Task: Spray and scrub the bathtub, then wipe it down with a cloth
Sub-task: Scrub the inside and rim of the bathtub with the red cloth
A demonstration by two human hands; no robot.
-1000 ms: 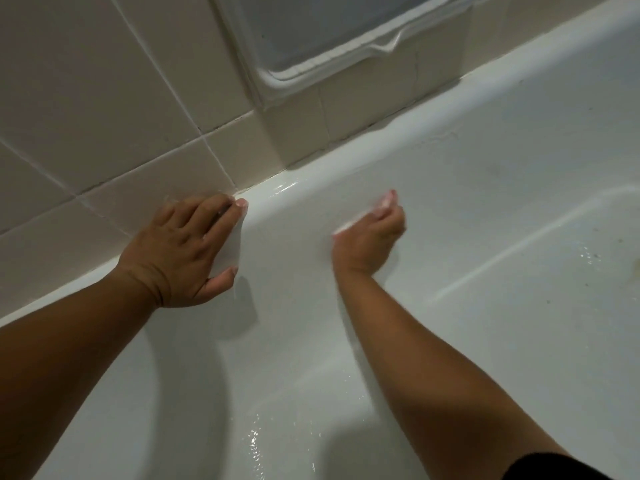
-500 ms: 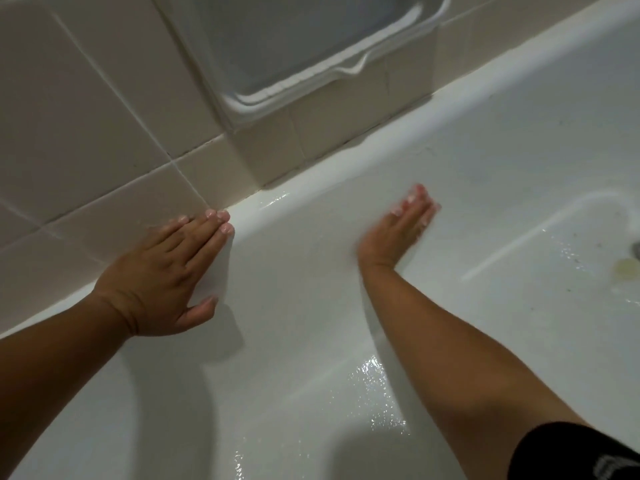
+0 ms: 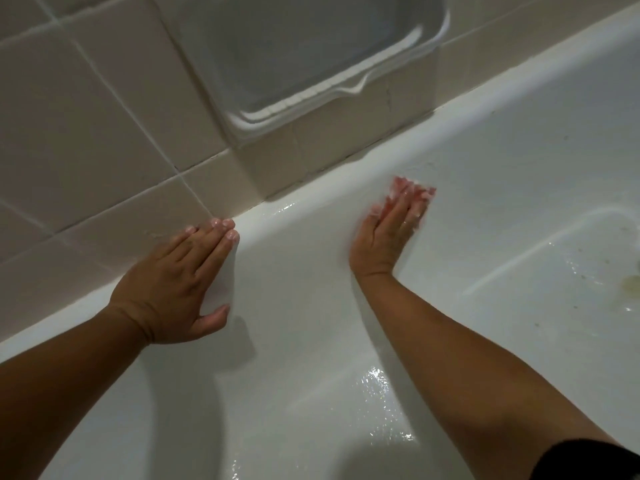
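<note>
Both flat, empty: left hand (image 3: 173,289) braces on the bathtub (image 3: 502,174) rim, right hand (image 3: 391,230) seems mid-scrub on its wall; next, fetch a cloth

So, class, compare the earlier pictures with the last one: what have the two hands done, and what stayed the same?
The right hand slid rightward along the bathtub's inner wall, away from the left hand, uncurling to lie flat. Whether anything lies under it is too blurred to tell. The left hand stayed flat on the rim by the tiles.
</note>
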